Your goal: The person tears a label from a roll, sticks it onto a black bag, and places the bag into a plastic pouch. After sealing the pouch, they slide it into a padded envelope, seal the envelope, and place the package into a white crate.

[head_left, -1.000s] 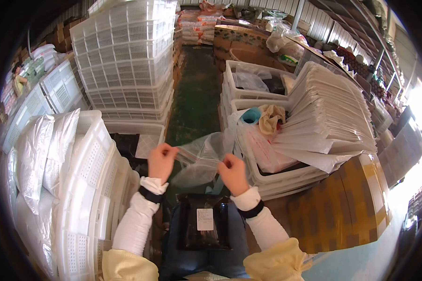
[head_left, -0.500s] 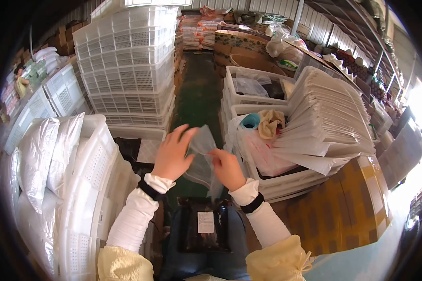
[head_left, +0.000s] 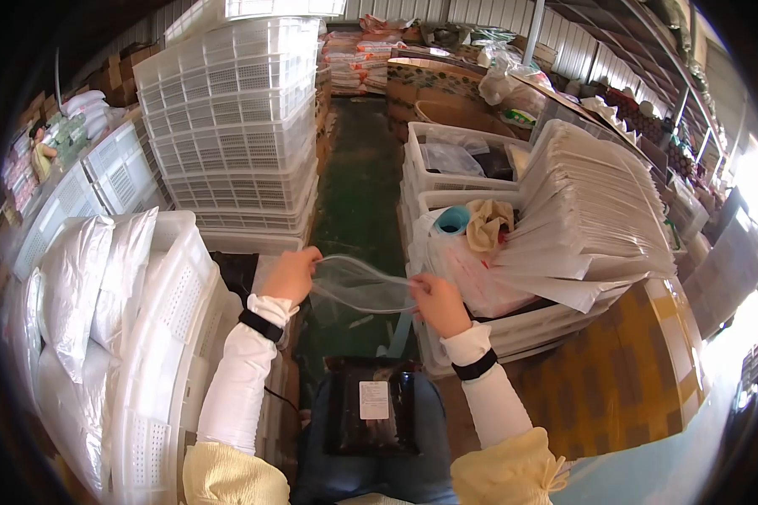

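A clear plastic bag (head_left: 358,290) is stretched between my hands, its mouth spread into an oval. My left hand (head_left: 290,274) pinches one end of the bag's edge, and my right hand (head_left: 437,303) pinches the opposite end. Below the bag, a dark sealed packet (head_left: 345,412) with a white printed label (head_left: 374,400) lies on my lap. Both wrists have black bands over white sleeves.
At left, silvery pouches (head_left: 76,286) fill a white crate (head_left: 164,337); tall stacked crates (head_left: 227,118) rise behind. To the right are a fanned stack of white sleeves (head_left: 594,202), a blue tape roll (head_left: 452,220) and a taped carton (head_left: 615,370). A person (head_left: 40,151) is far left.
My left hand has closed on the bag's edge and lowered slightly. My right hand has moved right and a little down, and the bag's mouth has been pulled wide.
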`<control>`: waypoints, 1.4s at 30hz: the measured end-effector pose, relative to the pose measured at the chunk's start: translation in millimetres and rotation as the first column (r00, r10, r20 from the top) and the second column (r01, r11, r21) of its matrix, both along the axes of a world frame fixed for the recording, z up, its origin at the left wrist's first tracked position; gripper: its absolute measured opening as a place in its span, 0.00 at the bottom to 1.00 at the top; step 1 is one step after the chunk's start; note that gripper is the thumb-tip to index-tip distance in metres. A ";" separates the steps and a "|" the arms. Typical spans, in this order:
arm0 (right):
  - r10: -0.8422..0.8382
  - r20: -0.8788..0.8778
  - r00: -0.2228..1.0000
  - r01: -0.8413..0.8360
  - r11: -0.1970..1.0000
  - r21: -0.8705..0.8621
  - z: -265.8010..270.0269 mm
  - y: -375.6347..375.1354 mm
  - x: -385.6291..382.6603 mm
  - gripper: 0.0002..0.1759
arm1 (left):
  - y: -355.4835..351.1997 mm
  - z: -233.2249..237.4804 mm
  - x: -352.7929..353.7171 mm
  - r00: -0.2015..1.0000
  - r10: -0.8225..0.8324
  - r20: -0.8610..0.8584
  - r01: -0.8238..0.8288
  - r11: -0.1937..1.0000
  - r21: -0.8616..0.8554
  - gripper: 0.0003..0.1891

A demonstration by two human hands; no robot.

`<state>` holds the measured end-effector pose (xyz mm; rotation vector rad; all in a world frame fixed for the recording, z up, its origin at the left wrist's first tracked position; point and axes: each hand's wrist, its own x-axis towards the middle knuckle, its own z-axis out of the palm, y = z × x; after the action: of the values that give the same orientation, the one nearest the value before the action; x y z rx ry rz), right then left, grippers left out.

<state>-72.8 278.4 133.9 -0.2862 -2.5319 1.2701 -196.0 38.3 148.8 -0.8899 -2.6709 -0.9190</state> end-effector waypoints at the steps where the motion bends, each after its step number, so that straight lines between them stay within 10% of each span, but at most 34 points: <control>1: 0.014 0.051 0.999 -0.006 0.987 -0.158 1.3 -0.1 -0.7 0.13 | -0.1 -0.6 6.2 0.996 -0.065 0.058 0.067 0.997 -0.031 0.15; 3: 0.051 -0.036 0.998 -0.049 0.997 0.058 -63.5 39.9 -30.6 0.16 | -3.1 0.6 18.9 0.965 -0.184 0.185 0.202 0.976 -0.082 0.18; 10: 0.103 0.144 0.984 -0.015 0.859 -0.512 -43.5 10.6 6.4 0.28 | -24.4 11.1 65.0 0.598 -0.371 0.710 0.342 0.920 0.192 0.35; 13: 0.156 0.170 0.973 -0.062 0.885 -0.461 -97.0 22.9 32.2 0.40 | -30.3 12.5 77.1 0.498 -0.320 0.806 0.321 0.931 0.171 0.33; 17: 0.264 0.304 0.915 -0.125 0.904 -0.409 -139.2 29.4 75.1 0.49 | -57.5 -17.9 71.8 0.573 -0.401 0.715 0.198 0.914 0.353 0.27; 22: 0.285 0.414 0.865 -0.259 0.958 -0.120 -183.0 -1.0 100.1 0.46 | -62.6 -70.3 88.4 0.830 -0.103 0.548 -0.177 0.883 0.435 0.32; 23: 0.279 0.418 0.864 -0.215 0.957 -0.195 -182.0 -4.3 101.0 0.50 | -62.0 -76.4 100.6 0.847 -0.036 0.530 -0.116 0.961 0.250 0.35; 28: 0.221 0.323 0.920 -0.105 0.934 -0.341 -150.9 -23.7 103.9 0.56 | -49.9 -130.5 163.0 0.793 -0.192 0.578 -0.073 0.912 0.404 0.44; 34: 0.141 -0.067 0.988 -0.145 0.672 -0.726 -138.1 -52.8 113.6 0.43 | -46.7 -128.7 173.8 0.842 -0.064 0.536 -0.142 0.932 0.335 0.44; 40: 0.265 0.155 0.952 0.104 0.195 -0.975 -137.4 -56.0 121.9 0.37 | -57.2 -134.1 161.5 0.797 -0.110 0.594 -0.104 0.943 0.315 0.40; 42: 0.147 0.141 0.979 0.103 0.238 -0.966 -138.5 -58.1 130.8 0.35 | -62.0 -119.5 152.8 0.903 -0.098 0.419 -0.048 0.945 0.324 0.36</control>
<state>58.0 220.3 -4.6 -0.6472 -1.3899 2.8383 -43.2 -23.7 29.3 -0.7102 -2.7171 -1.6816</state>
